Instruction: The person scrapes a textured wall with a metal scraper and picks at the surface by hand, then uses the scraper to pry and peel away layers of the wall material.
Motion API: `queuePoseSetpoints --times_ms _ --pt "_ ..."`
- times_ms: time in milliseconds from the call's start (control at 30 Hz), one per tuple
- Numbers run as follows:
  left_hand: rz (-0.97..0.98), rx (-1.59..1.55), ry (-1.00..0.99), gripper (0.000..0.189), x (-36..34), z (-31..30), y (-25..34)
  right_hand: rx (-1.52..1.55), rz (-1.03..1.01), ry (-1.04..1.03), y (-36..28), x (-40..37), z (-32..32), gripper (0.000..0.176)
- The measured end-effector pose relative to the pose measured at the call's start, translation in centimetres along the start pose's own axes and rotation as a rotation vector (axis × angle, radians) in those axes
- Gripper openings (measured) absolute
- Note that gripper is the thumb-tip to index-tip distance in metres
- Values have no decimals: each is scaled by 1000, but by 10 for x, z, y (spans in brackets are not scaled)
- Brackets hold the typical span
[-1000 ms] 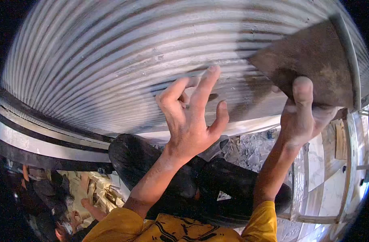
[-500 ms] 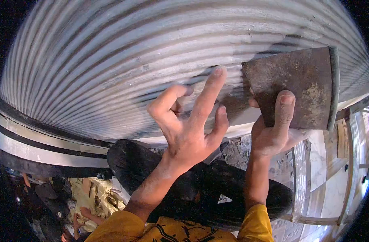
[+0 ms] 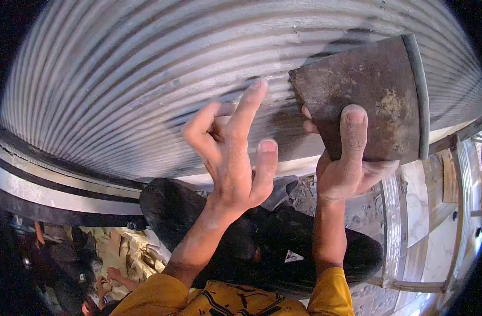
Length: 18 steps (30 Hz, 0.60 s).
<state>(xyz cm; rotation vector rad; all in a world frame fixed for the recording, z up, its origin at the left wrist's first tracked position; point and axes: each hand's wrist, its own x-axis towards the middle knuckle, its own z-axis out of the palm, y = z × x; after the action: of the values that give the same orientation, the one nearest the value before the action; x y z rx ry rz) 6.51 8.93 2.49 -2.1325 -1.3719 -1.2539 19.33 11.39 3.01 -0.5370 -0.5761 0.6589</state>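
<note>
My right hand (image 3: 340,171) grips a flat, dark brown plate (image 3: 375,87), worn and blotched, with a grey strip along its right edge. The thumb presses on its near face, and fingertips show behind its left side. To the left, my left hand (image 3: 231,166) holds nothing: the index finger points up, the thumb stands apart and the other fingers are bent. Both hands are in front of a grey-white ribbed panel (image 3: 162,79). The left index fingertip overlaps its ribs in this view, and the plate covers part of them.
My dark-clothed legs (image 3: 283,253) are folded below my hands. A metal frame (image 3: 391,231) stands at the right beside marble-patterned sheets (image 3: 415,210). Rubble (image 3: 304,203) lies on the floor under the panel. At the lower left, another person's forearm (image 3: 122,279) shows near scattered debris (image 3: 143,255).
My right hand and the plate have moved up and to the left. My left hand has shifted slightly left, its index finger now more upright.
</note>
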Motion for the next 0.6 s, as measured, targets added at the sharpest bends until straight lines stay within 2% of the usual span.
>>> queuePoseSetpoints --times_ms 100,200,267,500,600 --pt "20 -17 61 57 -1 4 -4 122 -45 -122 3 -1 -3 48" --pt "40 -20 97 54 1 4 -7 50 -26 -4 16 -6 0 46" --pt "48 -9 78 54 1 3 -6 -261 -312 -67 28 -15 2 49" --pt "24 -111 87 54 -5 7 -10 -127 -172 80 28 -32 -1 50" --pt "46 -156 134 53 -6 1 -10 43 -86 113 22 -38 -3 50"
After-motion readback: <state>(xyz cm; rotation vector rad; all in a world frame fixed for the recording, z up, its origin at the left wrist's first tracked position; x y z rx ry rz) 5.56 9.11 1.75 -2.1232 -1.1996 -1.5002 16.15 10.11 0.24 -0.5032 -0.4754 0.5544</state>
